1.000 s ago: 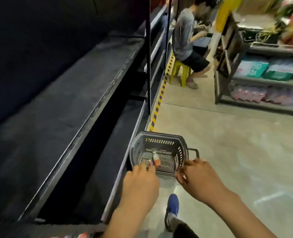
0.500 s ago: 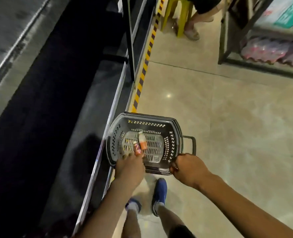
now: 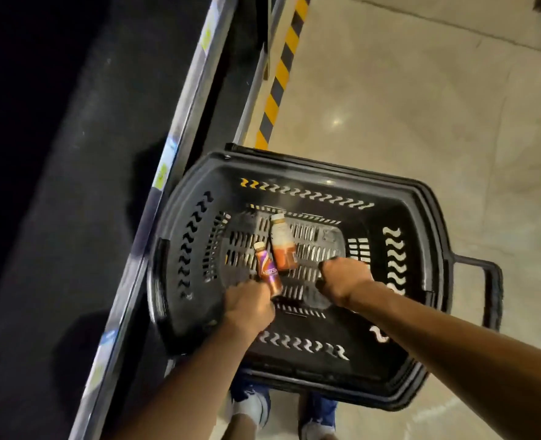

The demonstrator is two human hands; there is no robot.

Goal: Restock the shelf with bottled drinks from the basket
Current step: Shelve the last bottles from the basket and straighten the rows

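A black plastic basket [image 3: 399,223] stands on the floor beside the dark shelf [image 3: 110,173]. Two bottles lie on its slotted bottom: a small purple-and-orange bottle [image 3: 266,268] and, just right of it, a larger orange bottle with a pale cap [image 3: 282,246]. My left hand [image 3: 250,308] reaches in from the near rim and grips the lower end of the small bottle. My right hand [image 3: 343,277] is inside the basket, right of the orange bottle, knuckles up and fingers bent downward. Its fingertips are hidden, and nothing shows in it.
The shelf's metal front edge [image 3: 180,122] with price tags runs diagonally on the left, close to the basket. A yellow-and-black floor strip [image 3: 281,68] lies beyond it. The basket's handle [image 3: 491,290] sticks out to the right over pale floor [image 3: 421,106]. My shoes [image 3: 253,408] are below the basket.
The view has tipped down and closed in on the basket. My right hand left the basket rim and went inside. My left hand took hold of the small bottle.
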